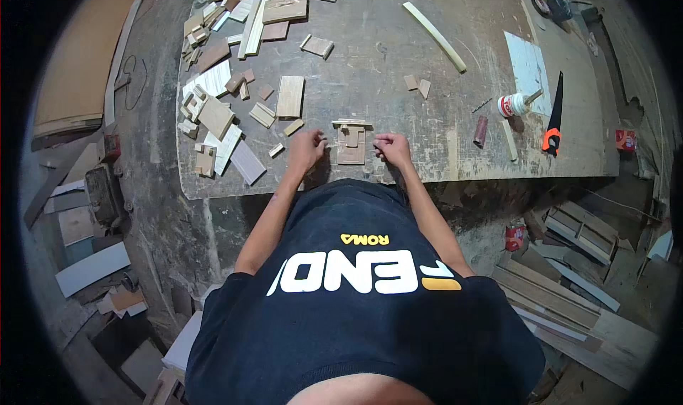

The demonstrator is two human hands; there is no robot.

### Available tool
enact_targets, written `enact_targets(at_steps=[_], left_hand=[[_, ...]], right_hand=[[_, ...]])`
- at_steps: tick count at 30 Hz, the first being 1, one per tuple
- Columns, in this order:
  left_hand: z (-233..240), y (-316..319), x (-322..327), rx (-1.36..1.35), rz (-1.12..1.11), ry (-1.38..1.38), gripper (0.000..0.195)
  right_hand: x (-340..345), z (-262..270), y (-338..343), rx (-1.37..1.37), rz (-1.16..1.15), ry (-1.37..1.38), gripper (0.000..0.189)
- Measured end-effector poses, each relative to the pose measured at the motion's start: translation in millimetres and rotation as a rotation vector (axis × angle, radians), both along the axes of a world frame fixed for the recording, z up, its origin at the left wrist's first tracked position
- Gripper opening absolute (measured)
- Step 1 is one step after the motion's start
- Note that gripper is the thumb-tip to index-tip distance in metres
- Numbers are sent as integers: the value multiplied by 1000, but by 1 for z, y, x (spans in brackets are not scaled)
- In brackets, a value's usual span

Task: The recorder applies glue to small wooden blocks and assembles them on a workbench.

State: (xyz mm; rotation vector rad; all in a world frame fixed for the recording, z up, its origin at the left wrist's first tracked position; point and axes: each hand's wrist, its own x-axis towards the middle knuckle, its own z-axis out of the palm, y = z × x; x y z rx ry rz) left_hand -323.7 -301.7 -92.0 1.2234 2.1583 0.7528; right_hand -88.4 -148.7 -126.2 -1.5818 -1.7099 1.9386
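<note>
A small wooden assembly (pixel 351 155) lies on the worktable right in front of me. It has a flat rectangular base, a smaller block on top and a thin strip across its far end. My left hand (pixel 307 150) rests just left of it, fingers curled, apart from the wood. On the other side, my right hand (pixel 393 147) hovers close to the base with thumb and fingertips drawn together. Whether either hand pinches something tiny is too small to tell. Beyond my left hand are a little wood block (pixel 294 127) and a rectangular board (pixel 290 96).
Wood offcuts (pixel 216 118) crowd the worktable's (pixel 373 79) left side. To the right stand a white glue bottle (pixel 512 105), a sandpaper roll (pixel 480 131) and a handsaw (pixel 555 114) with an orange handle. A long wood strip (pixel 435 36) lies farther back.
</note>
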Motion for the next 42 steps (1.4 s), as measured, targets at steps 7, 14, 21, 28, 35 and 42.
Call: enact_targets(at_steps=[7, 14, 21, 28, 35, 42], left_hand=[[-17, -18, 0, -64, -10, -134, 21], [-3, -32, -19, 40, 117, -216, 23], [11, -68, -47, 18, 292, -18, 24], [10, -91, -76, -3, 442, 94, 27], [2, -98, -93, -142, 167, 147, 31], [-22, -106, -101, 144, 499, -586, 29]], right_hand=[[-18, 2, -6, -14, 5, 87, 26], [-16, 2, -17, -53, -39, 137, 31], [0, 4, -38, 20, -267, 144, 22], [22, 7, -60, -11, -490, 146, 25], [35, 5, -76, -2, -519, 53, 21], [28, 17, -71, -36, -371, 65, 18]])
